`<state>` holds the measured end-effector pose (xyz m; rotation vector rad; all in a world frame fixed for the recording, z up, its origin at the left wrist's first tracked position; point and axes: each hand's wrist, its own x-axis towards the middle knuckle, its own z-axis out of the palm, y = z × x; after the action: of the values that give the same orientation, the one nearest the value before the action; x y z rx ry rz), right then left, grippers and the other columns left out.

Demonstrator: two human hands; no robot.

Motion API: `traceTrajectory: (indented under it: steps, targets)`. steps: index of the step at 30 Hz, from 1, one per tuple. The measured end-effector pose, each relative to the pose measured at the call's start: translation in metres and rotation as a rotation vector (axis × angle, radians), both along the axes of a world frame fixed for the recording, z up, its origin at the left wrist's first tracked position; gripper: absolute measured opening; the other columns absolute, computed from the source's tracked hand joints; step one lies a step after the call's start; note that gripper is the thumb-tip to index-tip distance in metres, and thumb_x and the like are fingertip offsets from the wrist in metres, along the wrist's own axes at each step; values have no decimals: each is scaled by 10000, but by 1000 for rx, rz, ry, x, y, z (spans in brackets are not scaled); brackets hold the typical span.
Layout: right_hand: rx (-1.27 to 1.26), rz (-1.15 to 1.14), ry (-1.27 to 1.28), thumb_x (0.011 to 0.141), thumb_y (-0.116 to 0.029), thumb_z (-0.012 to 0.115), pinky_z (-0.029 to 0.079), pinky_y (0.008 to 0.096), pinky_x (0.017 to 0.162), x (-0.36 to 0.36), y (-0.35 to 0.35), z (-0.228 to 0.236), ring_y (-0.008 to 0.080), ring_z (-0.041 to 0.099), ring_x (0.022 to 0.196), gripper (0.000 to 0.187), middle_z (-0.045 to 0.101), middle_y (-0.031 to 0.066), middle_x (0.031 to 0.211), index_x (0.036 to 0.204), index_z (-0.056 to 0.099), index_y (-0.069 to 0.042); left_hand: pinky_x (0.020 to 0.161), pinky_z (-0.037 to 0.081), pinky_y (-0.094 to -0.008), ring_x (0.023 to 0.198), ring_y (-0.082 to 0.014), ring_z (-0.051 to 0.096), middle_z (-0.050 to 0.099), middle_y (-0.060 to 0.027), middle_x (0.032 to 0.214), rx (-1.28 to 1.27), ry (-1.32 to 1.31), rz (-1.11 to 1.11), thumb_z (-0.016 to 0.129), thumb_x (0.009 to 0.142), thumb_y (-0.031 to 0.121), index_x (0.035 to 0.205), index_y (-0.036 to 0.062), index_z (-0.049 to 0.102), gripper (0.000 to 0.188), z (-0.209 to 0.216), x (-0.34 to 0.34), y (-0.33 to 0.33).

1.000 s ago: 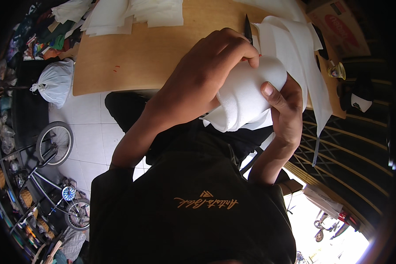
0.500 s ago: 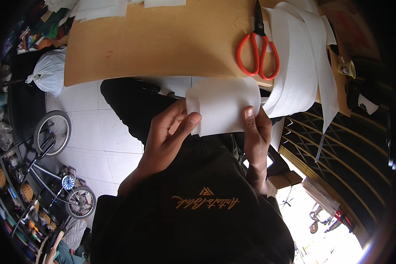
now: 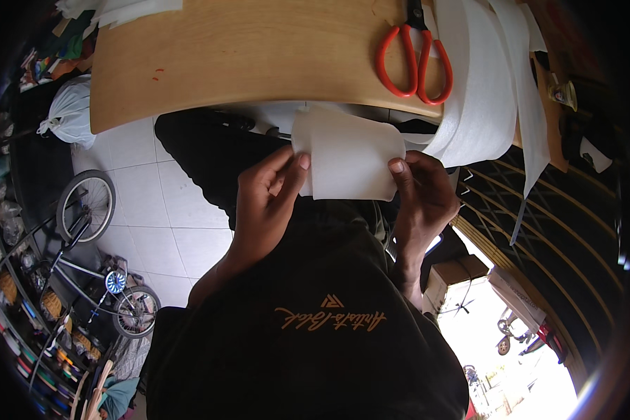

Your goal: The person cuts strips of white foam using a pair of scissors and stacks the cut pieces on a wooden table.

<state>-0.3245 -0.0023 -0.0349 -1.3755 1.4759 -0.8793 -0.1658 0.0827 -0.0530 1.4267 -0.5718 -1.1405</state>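
Over my lap, just in front of the table's near edge, I hold a folded piece of thin white sheet material (image 3: 357,161). Its left side shows an overlapping layer. My left hand (image 3: 267,192) pinches that side, thumb on top and fingers behind. At the opposite side, my right hand (image 3: 427,192) is closed on the lower corner, its thumb pressed on the face. On the table beyond lies a pair of scissors with red handles (image 3: 411,59), their blades partly out of view. Wide white strips (image 3: 472,91) curl over the table's right end and hang down.
The wooden table (image 3: 245,63) spans the top of the view, with more white sheets (image 3: 136,8) at its far left. A tied white bag (image 3: 70,112) sits left of it. A bicycle (image 3: 84,280) and crowded shelves line the left; a folding gate (image 3: 539,231) stands right.
My right hand has turned outward and its thumb has slid toward the piece's right edge. The sheet now tilts down to the right. The whole view has shifted slightly, with the table higher.
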Motion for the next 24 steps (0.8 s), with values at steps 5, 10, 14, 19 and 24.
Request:
traceTrajectory:
  steps: [5,10,14,19,24]
  targets:
    - [-58,64,108,780,-94,797,497,233,636,-8,-5,5,123,654,682,188,684,68,822,903,692,0,537,287,-201,648,1,347,466,52,696,-4,-16,-7,540,1008,187,1030,-74,623,274,-3,0,-2]
    - [-43,150,32,741,-82,818,489,254,674,-14,-9,0,133,625,696,239,667,58,813,907,670,5,631,421,-190,713,-19,505,595,4,758,-28,-20,-12,565,982,108,1062,-83,602,210,-4,-4,-6]
    - [-140,200,135,711,-73,837,483,263,676,-8,-11,-7,136,597,685,292,651,57,801,927,656,4,696,492,-213,807,-50,613,683,-78,846,-82,128,76,627,924,42,1087,-81,588,208,-4,-7,-12]
    - [-354,216,273,684,-54,847,492,259,685,-1,-8,-9,150,615,704,315,646,67,796,934,662,-4,634,501,-232,749,-81,647,702,-95,830,-58,-10,-101,696,843,32,976,-69,642,176,-25,-2,-8]
    - [-359,307,317,716,-33,820,503,271,742,0,-6,0,159,656,812,284,670,72,834,942,657,24,567,494,-240,657,-81,646,695,-81,715,-88,-71,-27,715,788,33,809,-61,670,106,-37,-9,-15]
